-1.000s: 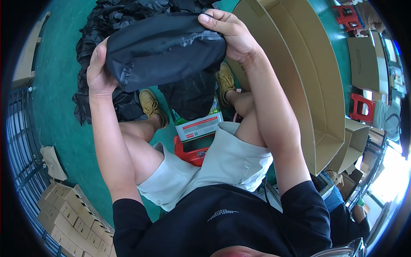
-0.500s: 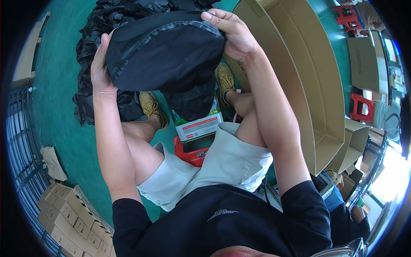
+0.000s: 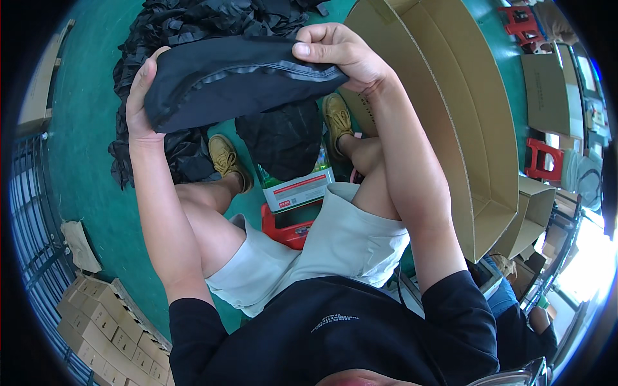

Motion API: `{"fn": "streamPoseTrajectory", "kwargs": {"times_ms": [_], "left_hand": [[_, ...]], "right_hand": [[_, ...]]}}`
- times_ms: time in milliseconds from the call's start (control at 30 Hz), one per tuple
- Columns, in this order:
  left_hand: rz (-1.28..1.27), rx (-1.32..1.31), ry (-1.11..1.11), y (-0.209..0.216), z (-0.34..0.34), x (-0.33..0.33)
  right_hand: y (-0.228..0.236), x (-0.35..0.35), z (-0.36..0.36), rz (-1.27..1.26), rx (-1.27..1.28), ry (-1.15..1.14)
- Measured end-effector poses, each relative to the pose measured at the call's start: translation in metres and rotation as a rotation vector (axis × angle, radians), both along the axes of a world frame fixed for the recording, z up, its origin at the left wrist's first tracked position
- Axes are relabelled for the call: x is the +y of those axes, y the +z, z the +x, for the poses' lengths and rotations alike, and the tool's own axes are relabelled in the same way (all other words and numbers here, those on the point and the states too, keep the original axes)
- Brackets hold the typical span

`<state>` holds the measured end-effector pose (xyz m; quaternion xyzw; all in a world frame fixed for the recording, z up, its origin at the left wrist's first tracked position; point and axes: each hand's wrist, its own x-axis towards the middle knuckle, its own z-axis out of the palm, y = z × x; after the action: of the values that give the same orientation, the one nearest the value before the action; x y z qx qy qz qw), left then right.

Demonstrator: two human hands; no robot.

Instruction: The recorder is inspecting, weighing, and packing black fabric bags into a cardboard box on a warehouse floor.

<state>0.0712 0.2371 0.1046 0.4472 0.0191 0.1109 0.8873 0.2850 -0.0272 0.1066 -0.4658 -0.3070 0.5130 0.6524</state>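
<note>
Between my two hands a black fabric piece is stretched out, with a shiny seam strip curving along it. My left hand grips its left end, the thumb on the near side and the other fingers mostly hidden behind the cloth. My right hand pinches its upper right edge between thumb and curled fingers. Below it, another black cloth lies over a green and white box between my feet. A large heap of black fabric spreads over the floor beyond my hands.
To the right stands a big open cardboard carton, close by my right forearm. A red stool is under me. Stacked cartons stand at the lower left. Red stools and another person are at the right.
The black fabric piece has flattened into a narrower band, its seam strip now lower and facing me. My left hand has shifted slightly left; my right hand has moved slightly down.
</note>
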Motion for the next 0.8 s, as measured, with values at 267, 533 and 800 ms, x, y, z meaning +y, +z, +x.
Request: {"fn": "streamPoseTrajectory", "kwargs": {"times_ms": [267, 533, 800], "left_hand": [[0.144, 0.152, 0.05, 0.009, 0.004, -0.01], [0.284, 0.211, -0.185, 0.016, 0.007, -0.017], [0.279, 0.318, -0.027, 0.014, 0.007, -0.019]], "right_hand": [[0.002, 0.003, -0.005, -0.007, -0.201, 0.169], [-0.004, 0.004, -0.014, -0.063, -0.161, 0.286], [-0.005, 0.006, -0.005, -0.054, 0.032, -0.052]]}}
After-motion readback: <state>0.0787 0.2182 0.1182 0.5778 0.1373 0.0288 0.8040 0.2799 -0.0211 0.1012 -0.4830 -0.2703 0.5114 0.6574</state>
